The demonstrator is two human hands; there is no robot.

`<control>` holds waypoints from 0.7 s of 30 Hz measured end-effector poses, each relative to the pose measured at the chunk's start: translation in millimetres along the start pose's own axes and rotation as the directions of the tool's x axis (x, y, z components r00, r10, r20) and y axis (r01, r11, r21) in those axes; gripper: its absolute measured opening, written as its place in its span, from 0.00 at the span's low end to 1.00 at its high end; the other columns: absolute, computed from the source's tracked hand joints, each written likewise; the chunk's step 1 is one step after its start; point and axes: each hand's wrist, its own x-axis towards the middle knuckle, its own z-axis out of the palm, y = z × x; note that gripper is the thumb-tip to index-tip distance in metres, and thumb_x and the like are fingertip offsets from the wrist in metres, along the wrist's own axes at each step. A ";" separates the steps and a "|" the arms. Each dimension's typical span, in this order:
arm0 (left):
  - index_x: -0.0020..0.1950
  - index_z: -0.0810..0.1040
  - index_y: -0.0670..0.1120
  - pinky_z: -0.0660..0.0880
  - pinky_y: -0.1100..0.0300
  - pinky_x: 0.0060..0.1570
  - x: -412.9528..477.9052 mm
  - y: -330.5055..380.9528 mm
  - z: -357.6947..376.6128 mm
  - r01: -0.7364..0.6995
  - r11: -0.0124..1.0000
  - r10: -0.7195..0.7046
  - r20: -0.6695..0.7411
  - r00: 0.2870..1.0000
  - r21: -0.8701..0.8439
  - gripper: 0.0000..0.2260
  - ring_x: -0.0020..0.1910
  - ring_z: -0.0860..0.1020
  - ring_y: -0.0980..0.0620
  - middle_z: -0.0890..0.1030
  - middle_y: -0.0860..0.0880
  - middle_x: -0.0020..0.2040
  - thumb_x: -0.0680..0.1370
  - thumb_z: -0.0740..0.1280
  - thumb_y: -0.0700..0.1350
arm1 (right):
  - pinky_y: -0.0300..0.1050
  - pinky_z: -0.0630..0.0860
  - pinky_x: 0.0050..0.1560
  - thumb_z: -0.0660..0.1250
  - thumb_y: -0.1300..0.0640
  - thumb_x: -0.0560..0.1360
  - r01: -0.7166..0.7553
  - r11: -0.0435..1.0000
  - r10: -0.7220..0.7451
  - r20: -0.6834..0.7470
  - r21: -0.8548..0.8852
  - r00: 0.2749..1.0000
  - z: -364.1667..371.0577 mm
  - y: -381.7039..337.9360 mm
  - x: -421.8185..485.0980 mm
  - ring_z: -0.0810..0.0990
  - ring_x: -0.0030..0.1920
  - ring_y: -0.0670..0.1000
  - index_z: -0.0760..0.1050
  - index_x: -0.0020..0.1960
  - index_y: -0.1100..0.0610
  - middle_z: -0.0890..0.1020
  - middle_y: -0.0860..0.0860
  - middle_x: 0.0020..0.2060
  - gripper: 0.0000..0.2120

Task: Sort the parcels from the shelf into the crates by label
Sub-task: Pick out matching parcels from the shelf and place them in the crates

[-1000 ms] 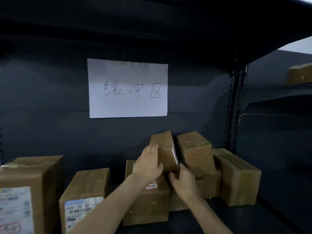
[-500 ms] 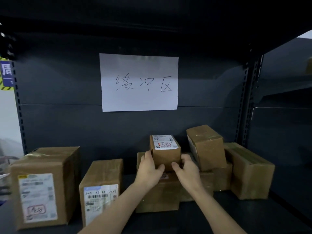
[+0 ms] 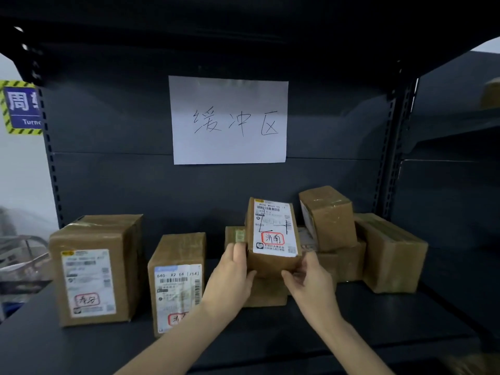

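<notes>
A small brown parcel (image 3: 273, 234) is held up in front of me, its white shipping label with a red stamp facing the camera. My left hand (image 3: 232, 274) grips its lower left side, and my right hand (image 3: 305, 277) grips its lower right corner. It hovers above a low parcel (image 3: 267, 293) on the dark shelf (image 3: 270, 328). No crate is in view.
On the shelf stand a large labelled box (image 3: 94, 269) at left, a labelled box (image 3: 177, 280) beside it, and a stack of parcels (image 3: 328, 219) with a long box (image 3: 392, 253) at right. A handwritten paper sign (image 3: 228, 121) hangs on the back panel.
Both hands took the small parcel off the stack, turned it so its label faces me, and drew it closer. The camera pulled back and left.
</notes>
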 end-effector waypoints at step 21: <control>0.70 0.59 0.46 0.72 0.64 0.57 -85.0 -32.5 -3.8 -0.016 1.000 0.010 0.229 0.973 0.025 0.22 0.61 0.73 0.54 0.68 0.51 0.67 0.78 0.62 0.43 | 0.37 0.69 0.62 0.70 0.57 0.72 -0.107 0.994 0.102 0.256 0.005 0.961 16.1 -4.9 -72.5 0.72 0.61 0.40 0.56 0.72 0.51 0.74 0.43 0.63 0.34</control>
